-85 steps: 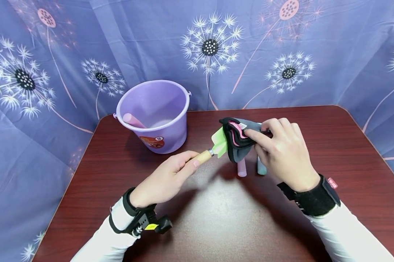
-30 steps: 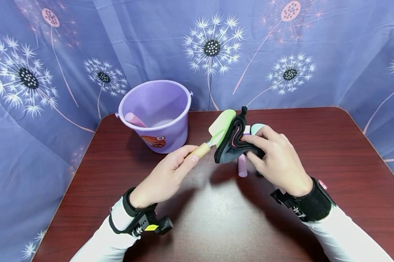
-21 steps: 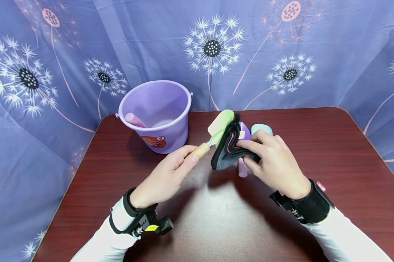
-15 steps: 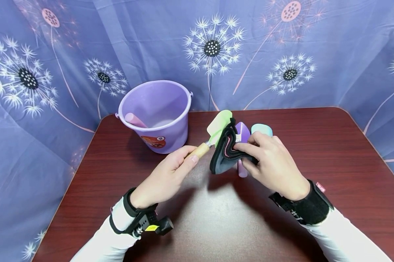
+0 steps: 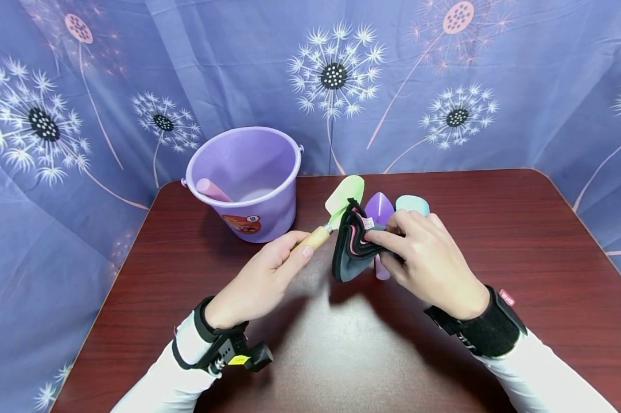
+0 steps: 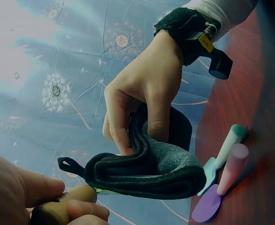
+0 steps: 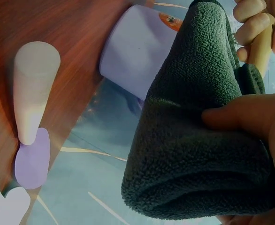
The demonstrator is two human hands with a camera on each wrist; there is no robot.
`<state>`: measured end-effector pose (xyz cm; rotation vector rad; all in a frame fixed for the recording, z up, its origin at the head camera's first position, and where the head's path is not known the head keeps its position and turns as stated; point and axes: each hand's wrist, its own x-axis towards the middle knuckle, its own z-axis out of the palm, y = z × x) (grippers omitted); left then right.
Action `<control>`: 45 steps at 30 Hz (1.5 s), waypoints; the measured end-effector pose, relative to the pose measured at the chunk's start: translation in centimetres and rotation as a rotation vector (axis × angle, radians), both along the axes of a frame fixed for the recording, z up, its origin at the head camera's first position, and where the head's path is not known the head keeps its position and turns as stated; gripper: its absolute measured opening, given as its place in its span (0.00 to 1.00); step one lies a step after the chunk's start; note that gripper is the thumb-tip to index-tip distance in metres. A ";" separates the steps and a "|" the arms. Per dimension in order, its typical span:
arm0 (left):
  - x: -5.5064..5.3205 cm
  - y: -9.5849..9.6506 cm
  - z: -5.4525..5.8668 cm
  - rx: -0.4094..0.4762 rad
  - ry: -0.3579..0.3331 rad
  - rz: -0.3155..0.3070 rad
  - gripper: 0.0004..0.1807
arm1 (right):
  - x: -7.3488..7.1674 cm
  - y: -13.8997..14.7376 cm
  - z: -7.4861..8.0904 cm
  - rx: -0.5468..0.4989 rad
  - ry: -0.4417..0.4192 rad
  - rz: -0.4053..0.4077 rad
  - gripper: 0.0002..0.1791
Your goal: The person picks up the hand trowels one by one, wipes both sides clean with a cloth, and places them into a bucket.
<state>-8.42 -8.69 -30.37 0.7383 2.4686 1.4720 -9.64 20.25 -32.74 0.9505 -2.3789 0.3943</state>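
My left hand (image 5: 261, 281) grips the wooden handle of a garden trowel (image 5: 345, 194), whose light green blade points up and away. A folded towel (image 5: 356, 252), grey and fluffy with black edging and a pink layer, is pinched between the thumb and fingers of my right hand (image 5: 434, 261). It lies against the blade's right side and lower part, hiding some of it. In the left wrist view, the towel (image 6: 151, 173) has a black hanging loop beside the handle. The right wrist view shows my thumb (image 7: 236, 112) pressing into the folded grey pile.
Behind the towel, a purple trowel (image 5: 379, 207) with a pink handle lies on the table beside a mint-green trowel (image 5: 412, 202). At the back left stands a purple bucket (image 5: 276, 215) with a pink handle (image 5: 212, 190) leaning inside. A blue flowered curtain hangs behind the table.
The towel and right hand have moved left and down along the blade towards the handle. More of the blade tip and the purple trowel shows. My left hand stays nearly still.
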 end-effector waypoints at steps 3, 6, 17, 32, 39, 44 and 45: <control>0.0 0.0 0.0 -0.005 0.002 0.003 0.14 | 0.0 0.0 0.1 0.011 0.020 0.004 0.19; 0.0 0.0 0.0 -0.003 0.008 0.002 0.13 | 0.0 -0.1 0.1 0.006 0.051 0.012 0.19; 0.0 0.1 0.0 -0.008 0.009 -0.008 0.13 | 0.2 -0.3 0.5 -0.002 0.116 0.022 0.20; 0.1 0.1 -0.1 -0.047 -0.018 -0.048 0.13 | 0.5 -0.6 1.4 -0.042 0.228 -0.011 0.19; 0.1 -0.1 0.0 -0.089 -0.002 -0.063 0.12 | 0.2 -0.3 1.4 -0.068 0.265 -0.045 0.18; 0.2 -0.4 0.1 -0.111 0.011 -0.085 0.13 | -0.1 0.3 1.4 -0.077 0.253 -0.081 0.17; 0.3 -0.5 0.1 -0.112 0.013 -0.091 0.14 | -0.2 0.5 1.4 -0.079 0.249 -0.087 0.17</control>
